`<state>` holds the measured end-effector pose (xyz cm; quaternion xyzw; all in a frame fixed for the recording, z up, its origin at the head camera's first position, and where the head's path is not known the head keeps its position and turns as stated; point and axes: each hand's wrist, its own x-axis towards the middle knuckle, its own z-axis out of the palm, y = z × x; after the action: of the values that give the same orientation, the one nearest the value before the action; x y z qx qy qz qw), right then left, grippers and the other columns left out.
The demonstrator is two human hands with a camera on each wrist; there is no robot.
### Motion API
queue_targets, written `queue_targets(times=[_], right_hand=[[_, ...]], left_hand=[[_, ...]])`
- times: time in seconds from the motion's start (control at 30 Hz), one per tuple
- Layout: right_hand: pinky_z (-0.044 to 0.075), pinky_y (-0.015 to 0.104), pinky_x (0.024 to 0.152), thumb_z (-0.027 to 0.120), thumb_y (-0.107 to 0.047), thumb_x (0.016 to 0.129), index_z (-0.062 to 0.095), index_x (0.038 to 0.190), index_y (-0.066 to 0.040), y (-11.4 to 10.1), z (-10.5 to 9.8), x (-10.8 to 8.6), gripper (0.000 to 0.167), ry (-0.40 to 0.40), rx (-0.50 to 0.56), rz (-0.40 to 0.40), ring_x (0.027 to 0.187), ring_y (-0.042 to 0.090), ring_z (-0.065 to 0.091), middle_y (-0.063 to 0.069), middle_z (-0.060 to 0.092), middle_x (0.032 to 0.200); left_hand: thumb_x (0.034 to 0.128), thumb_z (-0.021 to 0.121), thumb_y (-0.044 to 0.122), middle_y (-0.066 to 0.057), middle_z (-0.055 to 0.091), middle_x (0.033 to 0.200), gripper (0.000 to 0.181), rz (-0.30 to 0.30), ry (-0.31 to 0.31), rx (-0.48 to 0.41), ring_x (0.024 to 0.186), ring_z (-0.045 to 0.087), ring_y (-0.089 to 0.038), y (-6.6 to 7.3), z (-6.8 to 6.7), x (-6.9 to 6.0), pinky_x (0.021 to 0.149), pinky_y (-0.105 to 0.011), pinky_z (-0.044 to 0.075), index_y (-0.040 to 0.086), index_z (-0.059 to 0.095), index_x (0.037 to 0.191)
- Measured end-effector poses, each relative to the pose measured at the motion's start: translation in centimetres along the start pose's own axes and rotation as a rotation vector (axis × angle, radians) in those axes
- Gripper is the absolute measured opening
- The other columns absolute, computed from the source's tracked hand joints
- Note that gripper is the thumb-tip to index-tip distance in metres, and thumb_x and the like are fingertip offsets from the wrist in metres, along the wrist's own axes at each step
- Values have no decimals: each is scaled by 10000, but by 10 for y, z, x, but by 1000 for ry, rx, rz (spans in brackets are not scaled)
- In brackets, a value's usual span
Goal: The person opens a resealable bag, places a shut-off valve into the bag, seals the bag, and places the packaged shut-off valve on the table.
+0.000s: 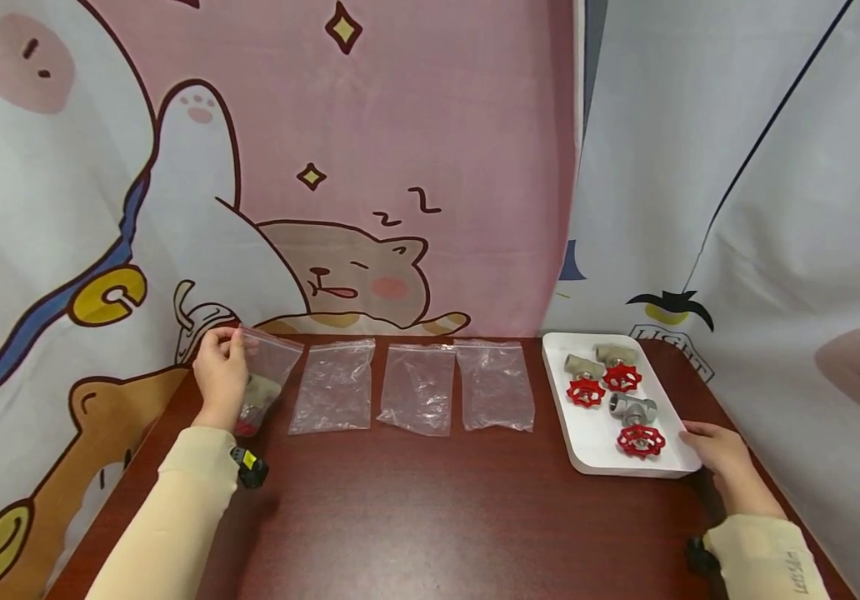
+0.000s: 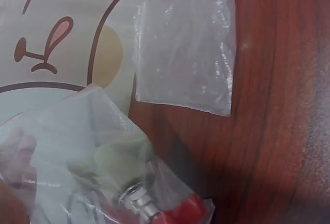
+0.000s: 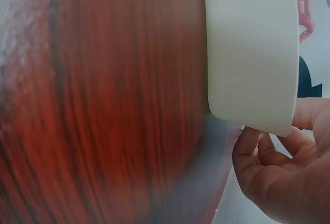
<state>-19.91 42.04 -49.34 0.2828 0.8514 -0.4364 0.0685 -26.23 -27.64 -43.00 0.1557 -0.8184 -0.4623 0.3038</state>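
At the far left of the table my left hand (image 1: 222, 375) pinches the top edge of a clear zip-lock bag (image 1: 274, 348). Inside the bag lies a valve (image 2: 118, 162) with a metal stem and a red handwheel, partly blurred by the plastic. On the right, my right hand (image 1: 726, 462) grips the near right corner of a white tray (image 1: 587, 458). The right wrist view shows its thumb at the rim and curled fingers under the tray wall (image 3: 252, 54). Several valves with red handwheels, such as the front one (image 1: 640, 425), lie in the tray.
Three flat clear zip-lock bags, one on the left (image 1: 334, 387), one in the middle (image 1: 418, 390) and one on the right (image 1: 496, 386), lie in a row along the back of the dark wooden table (image 1: 430, 517). Printed cloth (image 1: 430, 125) hangs behind and beside it.
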Motion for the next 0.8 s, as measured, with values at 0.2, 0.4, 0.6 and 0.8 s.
queue_targets(times=[0.2, 0.4, 0.6, 0.8], right_hand=[[301, 643, 1005, 460, -272, 982, 349, 1399, 62, 20, 3, 26, 546, 22, -25, -14, 1279, 508, 298, 360, 273, 1433], [269, 660, 1019, 448, -268, 988, 330, 1419, 42, 12, 3, 18, 545, 20, 3, 30, 1301, 500, 271, 346, 247, 1457], [260, 683, 1005, 433, -291, 993, 296, 1423, 62, -4, 0, -4, 573, 0, 10, 26, 1292, 514, 251, 367, 220, 1449], [277, 647, 1024, 436, -266, 990, 304, 1412, 79, -4, 0, -7, 560, 7, 2, 4, 1271, 508, 282, 374, 238, 1436]], left_hand=[[980, 501, 311, -156, 720, 959, 287, -12, 14, 82, 609, 446, 130, -9, 4, -1, 568, -136, 366, 55, 584, 1082], [987, 480, 317, -162, 709, 1009, 290, -44, -15, 101, 717, 543, -89, -17, 5, -3, 584, -179, 379, 65, 572, 1096], [989, 469, 343, -161, 697, 1055, 324, -36, -65, 148, 851, 601, -273, -17, 5, -4, 691, -311, 411, 69, 564, 1132], [898, 571, 498, -161, 629, 1206, 537, -30, -306, 377, 1038, 588, -349, -12, -7, -9, 813, -486, 445, 103, 523, 1259]])
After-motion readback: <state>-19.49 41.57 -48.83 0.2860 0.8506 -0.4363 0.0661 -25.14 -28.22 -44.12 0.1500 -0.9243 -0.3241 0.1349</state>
